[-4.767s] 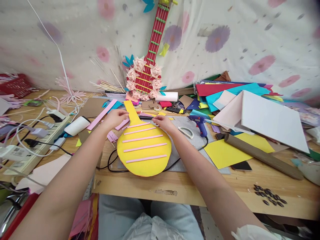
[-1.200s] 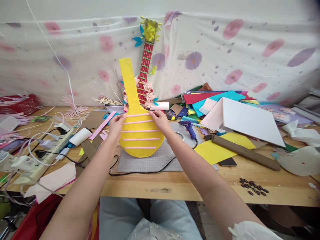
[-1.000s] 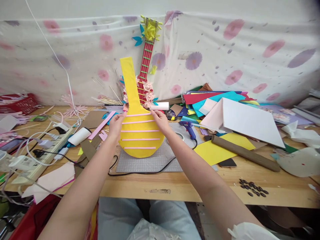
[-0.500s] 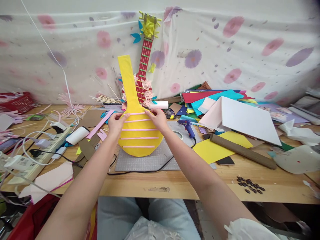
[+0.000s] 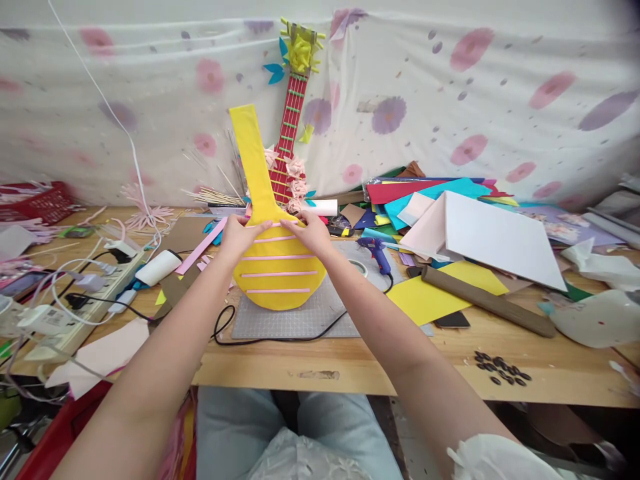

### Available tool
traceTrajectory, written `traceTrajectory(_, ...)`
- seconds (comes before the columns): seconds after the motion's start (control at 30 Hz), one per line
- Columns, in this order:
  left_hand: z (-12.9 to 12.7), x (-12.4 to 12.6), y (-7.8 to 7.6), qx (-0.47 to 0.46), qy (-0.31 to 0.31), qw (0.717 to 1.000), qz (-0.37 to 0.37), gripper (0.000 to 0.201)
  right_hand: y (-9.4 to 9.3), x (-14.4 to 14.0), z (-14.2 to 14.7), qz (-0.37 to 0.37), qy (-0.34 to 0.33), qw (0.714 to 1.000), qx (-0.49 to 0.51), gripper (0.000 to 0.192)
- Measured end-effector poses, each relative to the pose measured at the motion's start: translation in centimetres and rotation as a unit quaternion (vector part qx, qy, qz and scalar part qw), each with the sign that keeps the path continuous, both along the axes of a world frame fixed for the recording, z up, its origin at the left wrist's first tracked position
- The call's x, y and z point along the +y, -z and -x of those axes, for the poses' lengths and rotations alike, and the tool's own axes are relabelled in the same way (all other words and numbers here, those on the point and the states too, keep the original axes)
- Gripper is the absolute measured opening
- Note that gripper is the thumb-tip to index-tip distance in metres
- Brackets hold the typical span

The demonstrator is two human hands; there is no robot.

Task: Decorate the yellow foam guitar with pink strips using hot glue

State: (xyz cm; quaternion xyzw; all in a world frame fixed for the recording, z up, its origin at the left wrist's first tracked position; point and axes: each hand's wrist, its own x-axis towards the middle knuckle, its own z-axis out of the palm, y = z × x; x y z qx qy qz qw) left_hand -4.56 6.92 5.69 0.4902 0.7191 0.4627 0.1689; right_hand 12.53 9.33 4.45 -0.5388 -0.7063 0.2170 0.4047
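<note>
A yellow paper-covered guitar shape (image 5: 280, 300) with a long neck and a round body stands upright over the grey cutting mat (image 5: 335, 313). Several pink strips (image 5: 280, 274) run across its body, one below another. On its left edge my left hand (image 5: 240, 239) is closed, thumb laid along the front by the topmost strip. My right hand (image 5: 314, 235) grips the opposite edge, its thumb also at that strip. The fingers behind the body are hidden. Behind leans a red craft guitar (image 5: 291, 123) with paper flowers, partly covered by the yellow one.
A blue glue gun (image 5: 376, 253) lies right of the mat, its black cord looping across the front. Coloured sheets (image 5: 450, 287), a white board (image 5: 500, 240) and a brown roll (image 5: 487, 301) lie at right, with black beads (image 5: 503, 370) nearer. A power strip (image 5: 95, 293) stands left.
Both thumbs have slid inward over the top pink strip, closer to each other. The yellow guitar shape's neck leans slightly further left. My view has shifted a little.
</note>
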Motion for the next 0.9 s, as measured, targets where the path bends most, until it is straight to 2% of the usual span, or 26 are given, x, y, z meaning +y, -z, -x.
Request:
traceTrajectory(0.13, -0.1, 0.3, 0.3, 0.035, -0.034, 0.999, -0.001, 0.052, 0.1, 0.2, -0.1, -0.008, -0.014, 1.0, 0.013, 0.041)
traceTrajectory(0.33, 0.2, 0.7, 0.6, 0.049, -0.042, 0.998, 0.005, 0.053, 0.2, 0.6, -0.1, 0.009, -0.024, 1.0, 0.014, 0.044)
traceTrajectory(0.43, 0.5, 0.7, 1.0, 0.034, -0.022, 0.999, -0.015, 0.053, 0.3, 0.7, -0.8, 0.025, -0.061, 0.997, 0.035, 0.045)
traceTrajectory(0.6, 0.4, 0.2, 1.1, -0.056, 0.039, 0.996, -0.062, 0.042, 1.5, 0.6, -3.4, 0.069, -0.121, 0.98, 0.142, 0.037)
traceTrajectory(0.7, 0.1, 0.0, 0.5, -0.062, 0.059, 0.995, -0.047, 0.04, 2.5, 0.2, -4.6, 0.132, -0.143, 0.957, 0.218, 0.036)
traceTrajectory(0.8, -0.1, 0.6, -0.1, -0.024, 0.076, 0.996, -0.033, 0.038, 3.1, -0.1, -4.9, 0.166, -0.154, 0.931, 0.285, 0.038)
traceTrajectory(0.9, 0.1, 1.1, -0.9, -0.02, 0.103, 0.994, 0.008, 0.037, 3.1, 0.1, -5.0, 0.17, -0.127, 0.93, 0.301, 0.037)
